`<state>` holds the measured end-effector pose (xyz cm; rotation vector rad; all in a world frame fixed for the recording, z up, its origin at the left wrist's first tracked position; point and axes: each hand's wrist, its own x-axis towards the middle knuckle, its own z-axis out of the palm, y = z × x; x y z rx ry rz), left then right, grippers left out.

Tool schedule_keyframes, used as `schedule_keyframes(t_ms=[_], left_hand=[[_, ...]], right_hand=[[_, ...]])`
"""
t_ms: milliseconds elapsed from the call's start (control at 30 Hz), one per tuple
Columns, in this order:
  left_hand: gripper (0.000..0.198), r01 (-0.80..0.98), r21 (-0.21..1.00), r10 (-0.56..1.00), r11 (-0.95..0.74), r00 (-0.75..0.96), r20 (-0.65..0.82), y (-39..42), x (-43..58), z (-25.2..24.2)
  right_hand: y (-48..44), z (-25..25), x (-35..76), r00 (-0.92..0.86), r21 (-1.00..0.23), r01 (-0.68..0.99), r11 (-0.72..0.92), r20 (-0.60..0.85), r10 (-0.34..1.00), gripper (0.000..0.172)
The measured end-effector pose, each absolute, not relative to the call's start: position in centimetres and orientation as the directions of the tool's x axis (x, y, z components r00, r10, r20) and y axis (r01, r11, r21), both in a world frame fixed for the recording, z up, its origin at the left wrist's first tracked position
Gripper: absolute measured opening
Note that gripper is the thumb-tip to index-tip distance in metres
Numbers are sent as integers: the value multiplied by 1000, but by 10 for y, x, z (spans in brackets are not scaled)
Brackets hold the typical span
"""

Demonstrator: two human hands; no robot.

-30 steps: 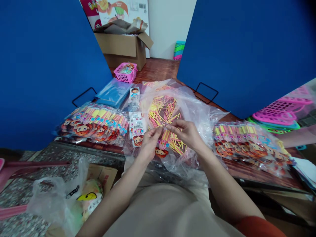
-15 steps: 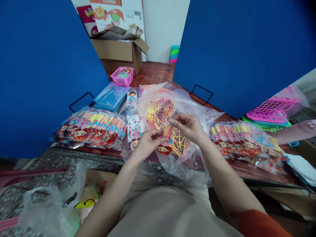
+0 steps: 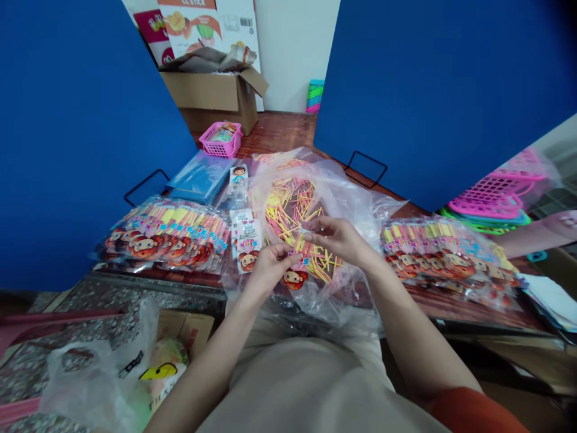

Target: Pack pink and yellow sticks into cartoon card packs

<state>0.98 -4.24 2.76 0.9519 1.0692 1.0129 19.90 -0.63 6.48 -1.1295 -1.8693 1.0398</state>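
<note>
A small printed packet with a cartoon face is held in front of me, with pink and yellow sticks inside. My left hand pinches its left side between thumb and fingers. Near its upper end, my right hand is closed, fingertips together on the clear top. Beneath both hands lies a large clear plastic bag spread open, with many loose pink and yellow sticks on it. Flat printed packets rest just left of my left hand.
Filled packets lie in a left pile and a right pile. Blue panels flank the table. Behind are a pink basket, a blue plastic stack and a cardboard box. Another person's arm reaches in at right.
Both hands stay on the packet, which has shifted slightly down and left in view. My right hand has lowered and moved a little left, its fingers bent differently at the top.
</note>
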Motion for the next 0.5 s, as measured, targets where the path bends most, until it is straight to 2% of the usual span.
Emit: schedule_keyframes(t_ms=[67,167,267,433,500], left_hand=[[31,-182,946,956,270,170,-240,-44,11,27],[32,-178,944,955,277,155,-251,-45,12,28],[33,-179,937,948,299,171,-270,-45,12,28],[33,-211,928,948,308,156,-279,-47,14,26],[35,-251,912,944,325,149,-295,-48,15,25]], right_hand=[[-8,64,197,-355,-905,312,288,170,919,39],[-12,64,194,-361,-888,345,306,175,916,41],[-13,64,194,-328,-921,279,274,177,928,40],[-11,61,195,-377,-933,281,227,110,920,44],[-9,58,195,-299,-958,222,179,108,948,43]])
